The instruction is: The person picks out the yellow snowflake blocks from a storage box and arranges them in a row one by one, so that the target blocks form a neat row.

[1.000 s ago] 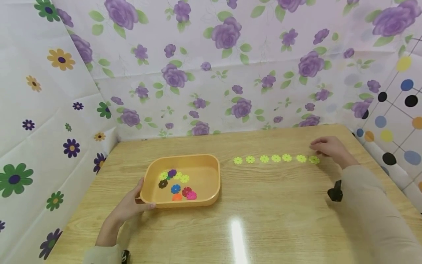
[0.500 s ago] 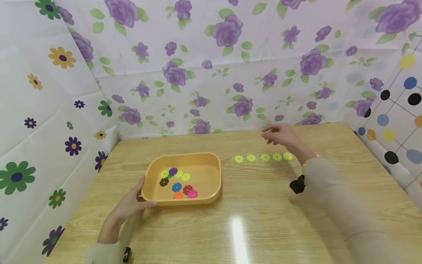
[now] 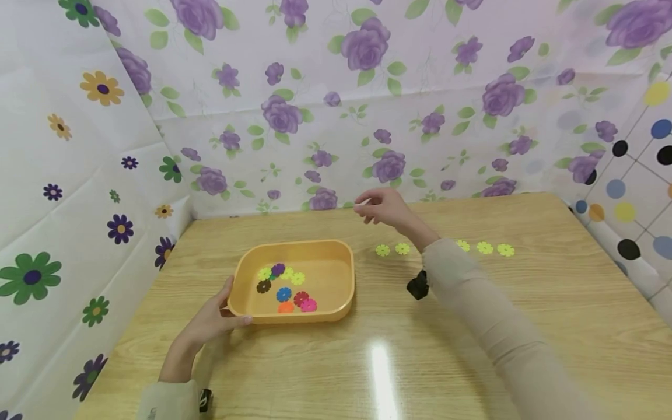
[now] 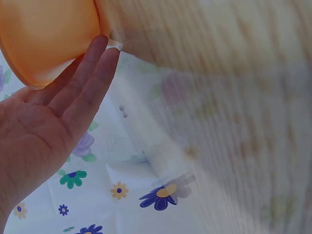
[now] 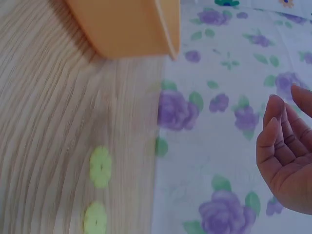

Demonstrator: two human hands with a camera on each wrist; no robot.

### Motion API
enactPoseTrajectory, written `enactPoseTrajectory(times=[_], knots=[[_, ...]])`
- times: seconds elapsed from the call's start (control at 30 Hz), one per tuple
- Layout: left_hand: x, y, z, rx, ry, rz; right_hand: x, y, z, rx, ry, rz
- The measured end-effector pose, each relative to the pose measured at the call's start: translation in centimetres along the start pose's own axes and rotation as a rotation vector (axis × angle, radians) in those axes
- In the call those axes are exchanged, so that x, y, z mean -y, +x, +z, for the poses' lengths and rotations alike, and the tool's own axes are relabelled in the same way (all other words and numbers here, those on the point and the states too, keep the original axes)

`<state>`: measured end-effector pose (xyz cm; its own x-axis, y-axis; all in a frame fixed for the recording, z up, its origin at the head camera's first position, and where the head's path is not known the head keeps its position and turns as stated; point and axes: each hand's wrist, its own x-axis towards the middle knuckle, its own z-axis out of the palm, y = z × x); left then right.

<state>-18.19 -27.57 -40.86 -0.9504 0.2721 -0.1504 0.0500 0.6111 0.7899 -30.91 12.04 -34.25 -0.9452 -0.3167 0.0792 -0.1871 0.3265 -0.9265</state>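
Observation:
An orange plastic tray (image 3: 328, 283) stands left of centre on the table. My left hand (image 3: 210, 318) holds its left near corner, thumb along the front rim and fingers against the outer side; the left wrist view shows those fingers (image 4: 90, 80) fairly straight under the edge. Inside lie several flower-shaped plastic discs: yellow-green, purple, brown, a blue disc (image 3: 283, 294), red, pink and orange. My right hand (image 3: 385, 207) hovers beyond the tray's right end, fingers loosely bent, holding nothing. Yellow-green flower discs (image 3: 485, 248) form a row on the table, partly hidden by my right forearm.
The wood-grain table (image 3: 325, 373) ends at a flower-printed cloth (image 3: 331, 140) behind. Another flowered cloth (image 3: 94, 204) hangs at the left, and a dotted cloth (image 3: 635, 192) at the right. A black wrist device (image 3: 418, 285) hangs under my right sleeve.
My right hand has swept left from the row's far right end to beside the tray, passing above the discs. The left hand and the tray have stayed put.

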Motion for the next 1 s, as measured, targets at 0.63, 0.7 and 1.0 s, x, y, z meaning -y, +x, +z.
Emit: enactPoseTrajectory(times=[0.63, 0.7, 1.0], knots=[[-0.1, 0.1, 0.0, -0.011, -0.005, 0.021, 3.4, 5.4, 9.7, 0.137, 0.06, -0.111], [-0.2, 0.1, 0.1, -0.008, -0.015, 0.011, 3.4, 5.7, 10.5, 0.138, 0.05, -0.121], [-0.2, 0.1, 0.1, -0.011, -0.028, -0.011, 2.5, 6.3, 13.6, 0.189, -0.02, -0.203]])
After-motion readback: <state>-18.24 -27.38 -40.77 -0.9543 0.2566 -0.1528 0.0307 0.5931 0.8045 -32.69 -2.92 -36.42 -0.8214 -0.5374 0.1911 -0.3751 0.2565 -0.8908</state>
